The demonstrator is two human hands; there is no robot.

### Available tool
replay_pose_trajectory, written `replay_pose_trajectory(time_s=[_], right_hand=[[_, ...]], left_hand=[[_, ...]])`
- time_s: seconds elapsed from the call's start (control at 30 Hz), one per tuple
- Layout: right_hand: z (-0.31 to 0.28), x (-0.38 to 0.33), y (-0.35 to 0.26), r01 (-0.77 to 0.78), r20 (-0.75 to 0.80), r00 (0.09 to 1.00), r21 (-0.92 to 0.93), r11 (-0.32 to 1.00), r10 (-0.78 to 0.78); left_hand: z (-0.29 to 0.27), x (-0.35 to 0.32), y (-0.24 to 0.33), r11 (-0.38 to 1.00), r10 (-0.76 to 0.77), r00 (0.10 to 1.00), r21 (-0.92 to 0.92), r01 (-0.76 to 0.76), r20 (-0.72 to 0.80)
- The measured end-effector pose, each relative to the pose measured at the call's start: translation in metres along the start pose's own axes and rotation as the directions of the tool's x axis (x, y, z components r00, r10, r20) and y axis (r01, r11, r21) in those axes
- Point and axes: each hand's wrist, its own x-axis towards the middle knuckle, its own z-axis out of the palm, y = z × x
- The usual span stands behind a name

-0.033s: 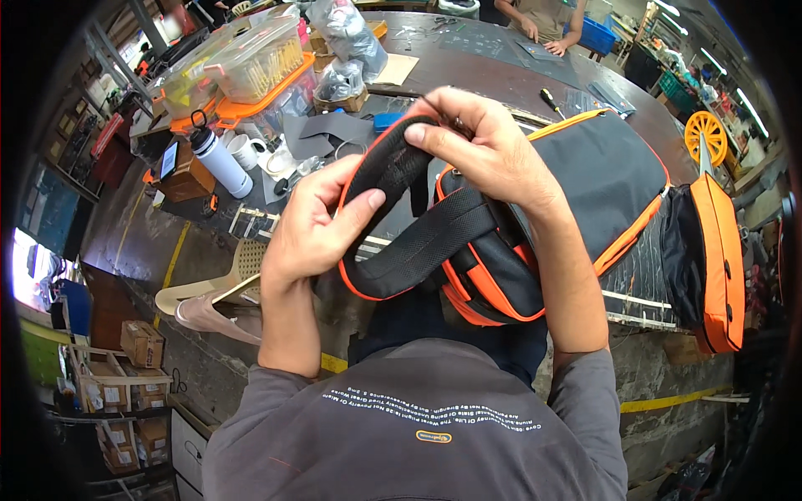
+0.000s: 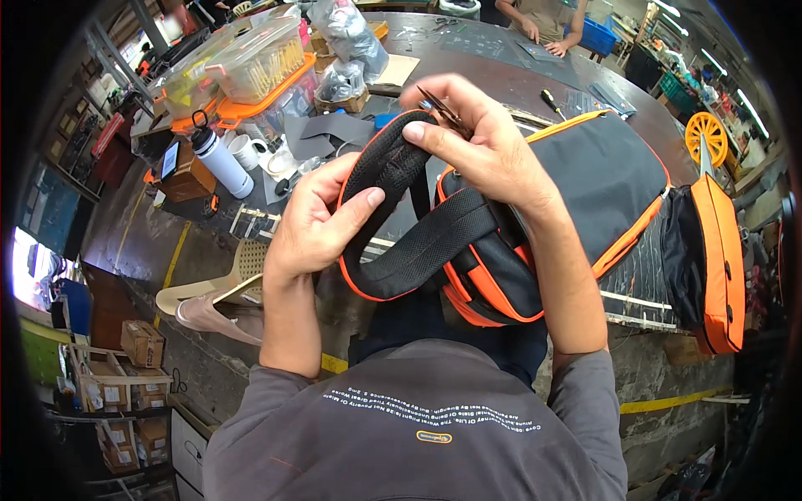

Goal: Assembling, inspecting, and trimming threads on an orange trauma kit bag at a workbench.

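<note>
A black padded bag strap [image 2: 422, 248] with orange edging curves up from a dark grey and orange bag [image 2: 597, 179]. My left hand [image 2: 317, 219] is closed on the strap's left side, thumb pressed on the mesh face. Higher up, my right hand [image 2: 476, 138] pinches the bent top of the strap under its thumb. A dark, pointed metal tool [image 2: 443, 108], looking like thread snips, sticks out between my right fingers; its handle is hidden in the hand. The bag leans over the table edge, its lower end close to my lap.
On the table's left stand a white bottle [image 2: 221, 157], a mug [image 2: 245, 152] and plastic bins [image 2: 263, 63]. A screwdriver [image 2: 550, 100] lies beyond the bag. At the right is another orange and black bag [image 2: 718, 259]; a chair [image 2: 221, 292] stands left. A person [image 2: 543, 25] works across the table.
My right fingers have shifted slightly, and the pointed dark tool now shows plainly between them. The strap's top has moved a little; my left hand stays almost in place.
</note>
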Motion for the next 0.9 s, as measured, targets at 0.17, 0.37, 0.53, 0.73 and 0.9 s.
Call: replay_pose_trajectory(time_s=[0.17, 0.37, 0.53, 0.73, 0.9], right_hand=[[0.027, -0.007, 0.034, -0.008, -0.179, 0.982, 0.263, 0.965, 0.056], [0.022, -0.030, 0.043, -0.252, -0.128, 0.947, 0.272, 0.929, 0.294], [0.011, -0.039, 0.037, -0.201, -0.105, 0.970, 0.151, 0.968, 0.218], [0.012, -0.051, 0.023, -0.167, -0.019, 0.985, 0.120, 0.979, 0.170], [0.005, -0.057, 0.027, -0.064, -0.036, 0.997, 0.146, 0.987, 0.070]], left_hand=[[0.003, 0.005, -0.024, 0.937, -0.022, 1.000, -0.348, 0.020, -0.004], [0.017, 0.016, -0.050, 0.926, 0.338, 0.941, -0.169, -0.338, -0.033], [0.022, 0.018, -0.058, 0.953, 0.195, 0.980, -0.239, -0.184, 0.023], [0.037, 0.018, -0.050, 0.929, -0.058, 0.996, -0.368, 0.030, -0.066], [0.037, 0.019, -0.048, 0.926, -0.034, 0.999, -0.376, 0.032, 0.000]])
